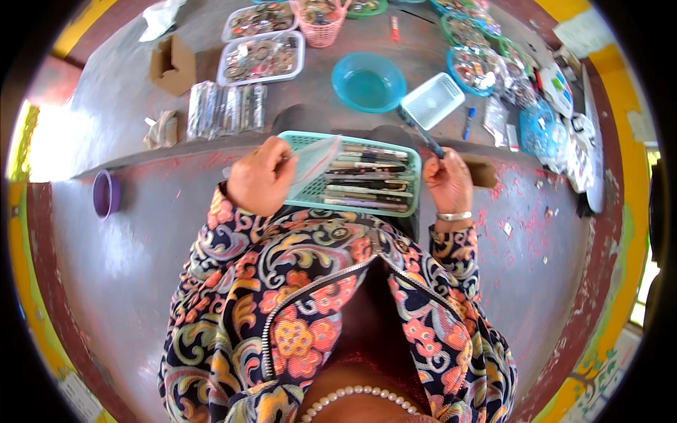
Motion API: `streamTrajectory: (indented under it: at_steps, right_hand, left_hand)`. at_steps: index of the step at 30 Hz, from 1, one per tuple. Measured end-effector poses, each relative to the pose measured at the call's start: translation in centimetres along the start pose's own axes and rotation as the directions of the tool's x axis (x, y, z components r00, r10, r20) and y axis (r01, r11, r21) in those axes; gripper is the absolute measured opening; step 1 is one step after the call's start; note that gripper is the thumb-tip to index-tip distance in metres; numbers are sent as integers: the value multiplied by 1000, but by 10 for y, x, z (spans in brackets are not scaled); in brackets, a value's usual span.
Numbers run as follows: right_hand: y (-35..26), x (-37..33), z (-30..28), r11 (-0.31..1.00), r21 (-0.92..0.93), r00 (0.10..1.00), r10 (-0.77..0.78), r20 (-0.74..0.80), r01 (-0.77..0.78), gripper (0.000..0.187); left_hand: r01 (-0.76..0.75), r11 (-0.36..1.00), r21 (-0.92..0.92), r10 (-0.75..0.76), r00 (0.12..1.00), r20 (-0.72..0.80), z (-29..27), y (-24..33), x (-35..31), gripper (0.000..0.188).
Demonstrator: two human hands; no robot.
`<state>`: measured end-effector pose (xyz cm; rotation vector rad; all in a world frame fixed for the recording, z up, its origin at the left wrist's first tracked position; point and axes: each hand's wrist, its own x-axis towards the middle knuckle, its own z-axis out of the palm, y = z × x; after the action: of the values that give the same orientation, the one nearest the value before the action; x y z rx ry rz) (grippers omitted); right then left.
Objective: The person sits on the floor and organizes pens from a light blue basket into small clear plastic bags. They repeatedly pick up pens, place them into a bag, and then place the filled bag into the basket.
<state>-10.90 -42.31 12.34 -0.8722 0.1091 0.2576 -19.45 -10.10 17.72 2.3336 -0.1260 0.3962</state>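
Note:
My left hand (261, 175) is closed on the edge of a clear plastic bag (315, 163), which hangs over the left part of a mint-green basket (288, 138). Several pens (367, 185) lie side by side in that basket on my lap. Beyond its right end, my right hand (448, 182) pinches a dark pen (428, 140) that tilts up toward the table. The pen's far tip is close to a small white basket (432, 99).
On the table stand a teal bowl (368, 83), a white tray of small items (297, 70), a pink basket (322, 34) and packed pens (226, 107). A blue marker (469, 123) lies at right. A purple cup (106, 194) sits on the floor at left.

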Motion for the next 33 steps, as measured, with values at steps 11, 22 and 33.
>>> streamTrajectory:
  at_steps: [11, 22, 33]
  right_hand:
    - [-49, -30, 102, 461, -702, 839, -262, 478, 544, 25]
    - [-20, -10, 179, 54, -376, 370, 95, 924, 925, 30]
    - [35, 2, 182, -58, -498, 492, 290, 821, 865, 24]
  left_hand:
    - [-14, 1000, 9, 14, 1000, 14, -3, 2, -2, 11]
    - [17, 982, -188, -10, 999, 39, 0, -6, 3, 9]
    - [491, 629, -603, -278, 866, 415, -7, -35, 19, 17]
